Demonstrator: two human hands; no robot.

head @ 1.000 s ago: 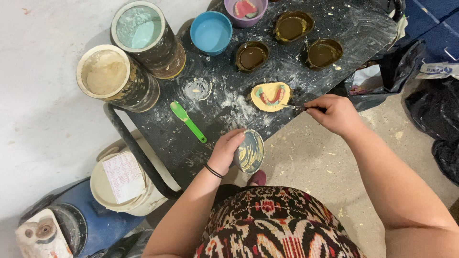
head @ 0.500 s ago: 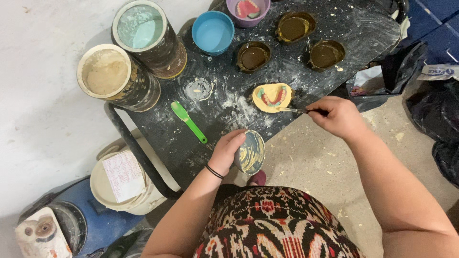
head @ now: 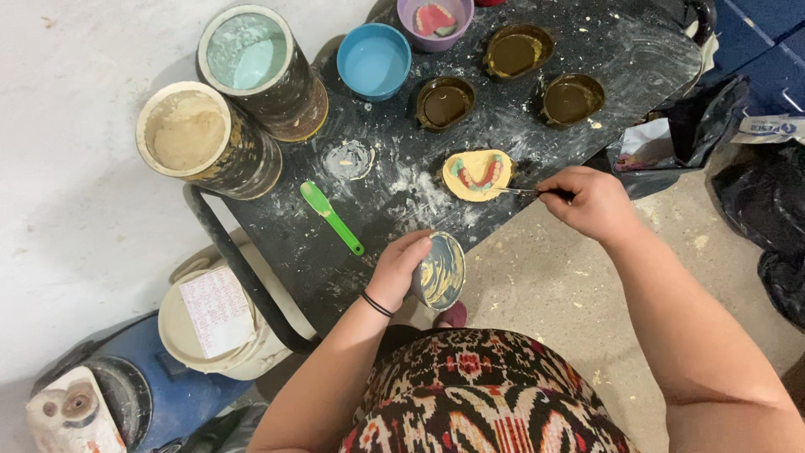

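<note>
My left hand [head: 399, 267] grips a small rubber mixing bowl [head: 441, 271] smeared with swirled plaster, tilted on its side over the table's near edge. My right hand [head: 592, 201] holds a thin metal spatula [head: 518, 191] whose tip touches a yellow plaster dental cast [head: 477, 174] with pink gums and teeth, lying on the black dusty table [head: 402, 205].
Three dark brass-coloured flasks [head: 444, 103] [head: 516, 53] [head: 573, 98], a blue bowl [head: 374, 60], a purple bowl with a denture [head: 434, 19], two open powder tins [head: 186, 132] [head: 250, 52] and a green spatula [head: 331, 217] sit on the table. A white bucket [head: 220, 319] stands below left; black bags [head: 767, 210] lie right.
My right hand has drawn slightly nearer the cast, with the spatula tip now at its edge. The left hand and bowl have hardly moved.
</note>
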